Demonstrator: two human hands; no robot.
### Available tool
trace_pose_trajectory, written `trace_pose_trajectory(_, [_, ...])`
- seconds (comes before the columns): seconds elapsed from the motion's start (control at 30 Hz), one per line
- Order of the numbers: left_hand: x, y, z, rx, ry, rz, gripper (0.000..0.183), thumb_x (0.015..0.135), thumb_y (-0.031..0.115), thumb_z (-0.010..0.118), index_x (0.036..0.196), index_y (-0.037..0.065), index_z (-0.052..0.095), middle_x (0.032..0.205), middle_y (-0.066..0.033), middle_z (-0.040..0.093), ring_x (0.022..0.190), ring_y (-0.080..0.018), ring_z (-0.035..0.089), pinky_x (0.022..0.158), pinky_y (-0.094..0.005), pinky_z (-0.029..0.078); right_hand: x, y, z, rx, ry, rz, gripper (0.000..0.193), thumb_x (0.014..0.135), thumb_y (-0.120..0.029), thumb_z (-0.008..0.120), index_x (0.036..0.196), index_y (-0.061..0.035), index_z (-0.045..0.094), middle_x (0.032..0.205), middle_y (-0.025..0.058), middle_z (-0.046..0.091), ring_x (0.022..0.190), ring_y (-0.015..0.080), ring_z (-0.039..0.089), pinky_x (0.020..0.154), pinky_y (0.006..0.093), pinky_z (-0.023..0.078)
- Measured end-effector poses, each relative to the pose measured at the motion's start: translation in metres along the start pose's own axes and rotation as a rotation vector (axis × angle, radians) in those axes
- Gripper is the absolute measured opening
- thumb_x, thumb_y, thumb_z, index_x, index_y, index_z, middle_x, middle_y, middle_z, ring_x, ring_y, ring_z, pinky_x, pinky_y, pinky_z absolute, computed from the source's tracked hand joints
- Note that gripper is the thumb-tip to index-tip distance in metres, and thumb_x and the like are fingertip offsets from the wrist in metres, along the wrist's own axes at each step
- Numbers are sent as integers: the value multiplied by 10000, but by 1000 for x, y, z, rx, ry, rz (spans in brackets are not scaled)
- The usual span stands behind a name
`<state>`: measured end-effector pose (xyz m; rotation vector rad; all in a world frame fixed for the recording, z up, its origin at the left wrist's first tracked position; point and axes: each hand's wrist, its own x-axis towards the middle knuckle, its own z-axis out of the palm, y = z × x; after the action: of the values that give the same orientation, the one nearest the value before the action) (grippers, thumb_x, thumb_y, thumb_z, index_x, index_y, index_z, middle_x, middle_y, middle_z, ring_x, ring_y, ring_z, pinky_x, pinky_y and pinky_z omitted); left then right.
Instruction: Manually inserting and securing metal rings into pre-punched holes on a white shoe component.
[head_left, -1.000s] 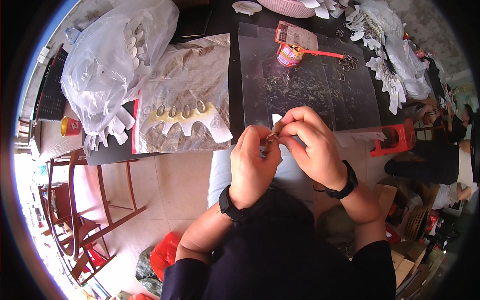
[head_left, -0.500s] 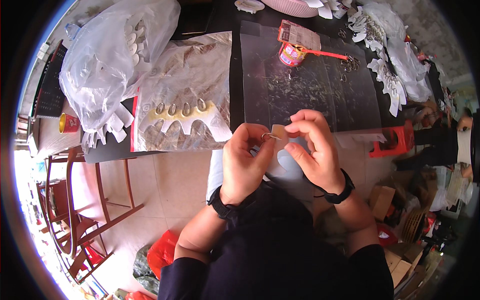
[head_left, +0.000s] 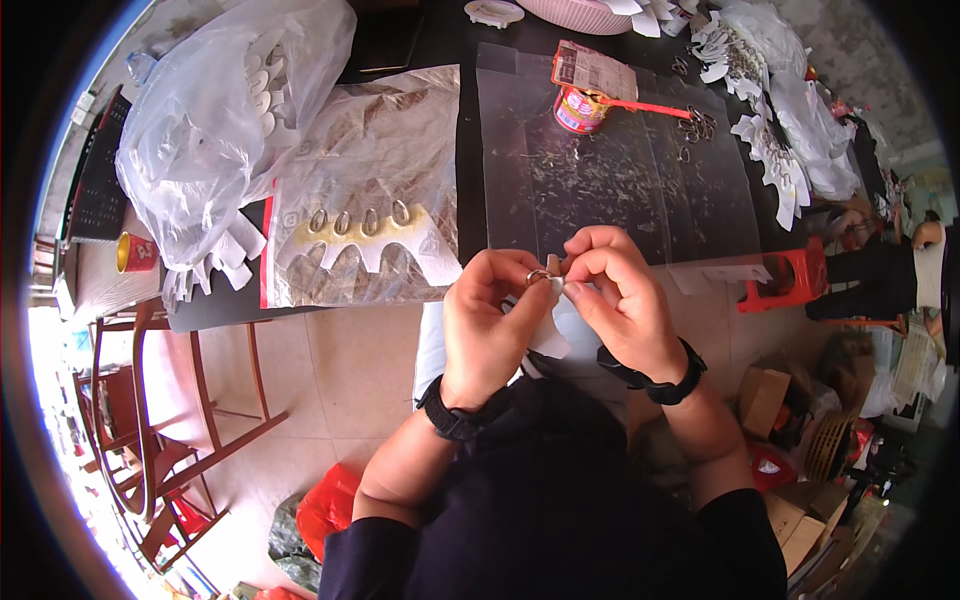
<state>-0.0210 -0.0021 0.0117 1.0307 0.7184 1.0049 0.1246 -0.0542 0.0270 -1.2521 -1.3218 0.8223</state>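
My left hand (head_left: 490, 320) is closed in a pinch on a small metal ring (head_left: 536, 276), in front of the table edge. A white paper-like piece (head_left: 550, 340) runs through or against the ring and hangs below the fingers; which of the two is partly hidden. My right hand (head_left: 628, 310) pinches the white piece close to the ring, with thumb and index finger together. Ahead on the left lies a scalloped white piece (head_left: 436, 264) with a yellowish upper band, several metal rings (head_left: 370, 221) standing in a row along it.
A small tub (head_left: 578, 112) with a red stick (head_left: 650, 107) across it stands on a clear plastic sheet (head_left: 610, 200). Loose metal rings (head_left: 697, 127) lie beyond the stick. A bulging plastic bag (head_left: 190, 150) fills the left; a red stool (head_left: 795, 282) stands right; a wooden chair (head_left: 150, 400) is left.
My right fingers have come together and pinch the white piece beside the ring. The piece has turned and hangs lower. My left hand keeps its grip.
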Motion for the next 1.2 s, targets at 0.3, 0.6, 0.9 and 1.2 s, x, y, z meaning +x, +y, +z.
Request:
trace_pose_trajectory(0.3, [2, -3, 6, 217, 40, 125, 102, 789, -26, 637, 794, 8, 541, 880, -48, 638, 677, -58, 580, 577, -205, 456, 4, -10, 5, -533, 54, -246, 211, 714, 112, 636, 864, 9, 529, 1037, 148, 487, 871, 239, 587, 722, 310, 491])
trace_pose_trajectory(0.6, [2, 1, 2, 374, -27, 100, 113, 779, -68, 605, 823, 2, 528, 937, -74, 644, 718, -55, 559, 627, -200, 464, 13, -4, -3, -472, -69, -238, 213, 719, 137, 577, 856, 7, 477, 1090, 161, 471, 867, 268, 550, 705, 323, 481])
trace_pose_trajectory(0.9, [1, 6, -1, 461, -51, 53, 79, 784, -29, 611, 812, -2, 543, 907, -63, 666, 700, -56, 579, 613, -206, 466, 11, -3, -2, -423, -76, -175, 200, 729, 112, 597, 847, 4, 478, 1013, 125, 534, 757, 210, 575, 629, 295, 487])
trace_pose_trajectory(1.2, [1, 11, -1, 442, -60, -5, 64, 784, -29, 601, 825, -7, 557, 890, -65, 665, 719, -62, 589, 638, -206, 477, 10, -1, 3, -498, -11, -255, 217, 718, 129, 587, 843, -2, 466, 973, 128, 545, 725, 227, 581, 587, 297, 492])
